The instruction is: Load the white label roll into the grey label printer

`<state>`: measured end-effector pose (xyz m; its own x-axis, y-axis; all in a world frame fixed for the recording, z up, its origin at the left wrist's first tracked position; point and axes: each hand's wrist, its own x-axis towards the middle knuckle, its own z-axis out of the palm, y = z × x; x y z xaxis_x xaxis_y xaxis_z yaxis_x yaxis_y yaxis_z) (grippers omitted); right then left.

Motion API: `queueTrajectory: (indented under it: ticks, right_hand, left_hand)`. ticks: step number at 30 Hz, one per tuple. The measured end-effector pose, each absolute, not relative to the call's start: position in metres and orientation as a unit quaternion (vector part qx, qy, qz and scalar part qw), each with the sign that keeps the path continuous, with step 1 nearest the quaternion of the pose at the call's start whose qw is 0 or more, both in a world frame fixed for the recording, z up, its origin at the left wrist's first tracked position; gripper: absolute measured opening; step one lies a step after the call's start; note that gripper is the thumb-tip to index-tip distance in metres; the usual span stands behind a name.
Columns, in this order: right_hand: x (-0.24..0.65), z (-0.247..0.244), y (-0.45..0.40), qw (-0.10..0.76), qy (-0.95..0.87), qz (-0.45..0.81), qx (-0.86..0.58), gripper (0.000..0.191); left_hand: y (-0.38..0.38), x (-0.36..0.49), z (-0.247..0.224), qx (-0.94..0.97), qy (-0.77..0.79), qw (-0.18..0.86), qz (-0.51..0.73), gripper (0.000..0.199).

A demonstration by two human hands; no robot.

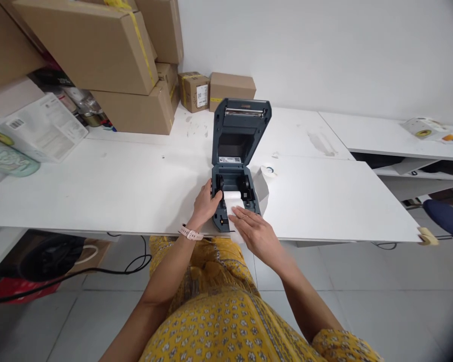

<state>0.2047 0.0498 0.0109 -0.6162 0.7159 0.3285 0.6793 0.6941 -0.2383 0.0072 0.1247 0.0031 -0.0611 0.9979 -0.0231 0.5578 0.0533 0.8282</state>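
supporting the items below: white tabletop (128, 186). one stack of cartons (94, 53), in the left corner, presumably to leave working room; overlap prevents an exact count. two smaller cartons (232, 86), side by side beyond the stack. one dark printer (234, 167), near the tabletop's front edge, likely for easy reach; one lid (226, 125), raised, giving access inside. one left grip (206, 205), thumb over the printer's left rim, fingers outside, clasping that side, apparently to steady it. one right grip (258, 231), fingers together on the paper strip (230, 202), seemingly keeping it straight; thumb hidden, so pinching cannot be told. one loose paper coil (262, 188), beside the printer's right side. one white roll (232, 194), inside the printer, its single strip leading frontward.
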Motion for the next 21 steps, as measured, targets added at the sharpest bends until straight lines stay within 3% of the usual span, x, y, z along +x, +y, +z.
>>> queueTrajectory:
  ticks: [21]
  right_hand:
    - [0.2018, 0.0145, 0.0445, 0.212, -0.887, 0.053, -0.407, 0.037]
  left_hand:
    - [0.1257, 0.0074, -0.0023, 0.589, 0.643, 0.34, 0.352, 0.059]
